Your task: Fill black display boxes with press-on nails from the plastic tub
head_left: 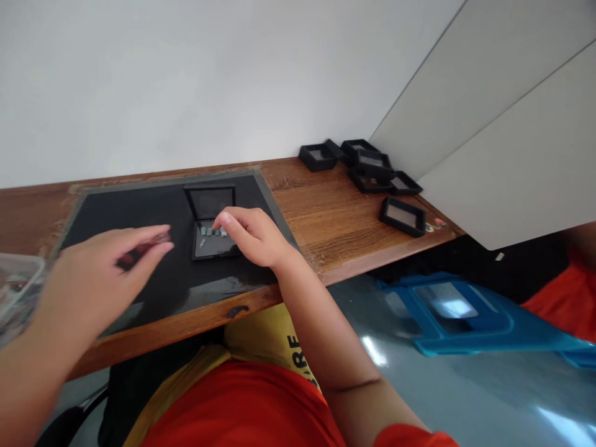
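Observation:
My left hand (pixel 100 267) is closed in a pinch above the left part of a black mat (pixel 139 217). A small, shiny, clear-looking piece (pixel 162 237) shows at its fingertips, too blurred to name. My right hand (pixel 254 233) reaches over an open black case (pixel 198 248) with its fingers bent down at the row inside. Whatever those fingertips hold, if anything, is hidden. Several small green and whitish pieces (pixel 209 231) lie in a row in the case, with a small clear piece (pixel 202 243) below them. The case's lid (pixel 212 202) stands raised at the back.
Several black frame-like boxes (pixel 403 216) lie at the right end of the wooden table (pixel 321 217). A clear plastic tub (pixel 28 267) with small items sits at the left edge. A blue plastic chair (pixel 465 316) and another person's red sleeve (pixel 565 298) are at right.

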Motion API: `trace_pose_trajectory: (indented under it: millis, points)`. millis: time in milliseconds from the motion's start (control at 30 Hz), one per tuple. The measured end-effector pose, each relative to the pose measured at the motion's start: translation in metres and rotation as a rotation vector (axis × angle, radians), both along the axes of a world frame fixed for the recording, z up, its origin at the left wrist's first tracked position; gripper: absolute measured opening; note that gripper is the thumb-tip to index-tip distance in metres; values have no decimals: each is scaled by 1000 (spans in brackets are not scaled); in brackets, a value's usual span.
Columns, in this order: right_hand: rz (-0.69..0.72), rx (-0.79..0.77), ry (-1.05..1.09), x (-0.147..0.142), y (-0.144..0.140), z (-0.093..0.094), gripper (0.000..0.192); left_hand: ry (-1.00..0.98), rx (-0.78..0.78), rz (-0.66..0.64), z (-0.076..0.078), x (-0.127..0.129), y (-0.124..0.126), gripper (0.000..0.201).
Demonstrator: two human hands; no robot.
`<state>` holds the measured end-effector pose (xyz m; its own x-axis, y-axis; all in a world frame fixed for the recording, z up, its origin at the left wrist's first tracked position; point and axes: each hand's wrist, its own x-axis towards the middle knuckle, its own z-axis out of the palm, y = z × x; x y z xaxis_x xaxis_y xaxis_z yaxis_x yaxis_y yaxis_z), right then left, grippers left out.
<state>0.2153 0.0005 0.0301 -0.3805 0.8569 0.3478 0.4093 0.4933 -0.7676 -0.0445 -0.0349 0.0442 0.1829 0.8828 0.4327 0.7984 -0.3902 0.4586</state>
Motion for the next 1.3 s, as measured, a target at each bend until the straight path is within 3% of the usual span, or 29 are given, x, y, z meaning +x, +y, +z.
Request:
trace_pose_trajectory:
  millis: [100, 200, 400, 700, 1067, 1300]
  points:
    - [-28, -20, -44, 0, 1, 0, 52, 105, 118, -73, -22, 25, 26, 32]
    - [-61, -28, -72, -1, 2, -1, 43, 41, 212, -172, -37, 47, 39, 32]
    - [-38, -17, -26, -2, 5, -4, 37, -86, 289, -229, -41, 58, 28, 26]
    - [13, -59, 74, -3, 7, -11, 32, -307, 53, -162, -44, 48, 33, 20]
    - [49, -104, 146, -5, 6, -11, 30, -593, -20, -116, -45, 51, 32, 23]
    - [-13, -60, 88, -4, 8, -14, 28, -717, -127, -228, -47, 50, 38, 27]
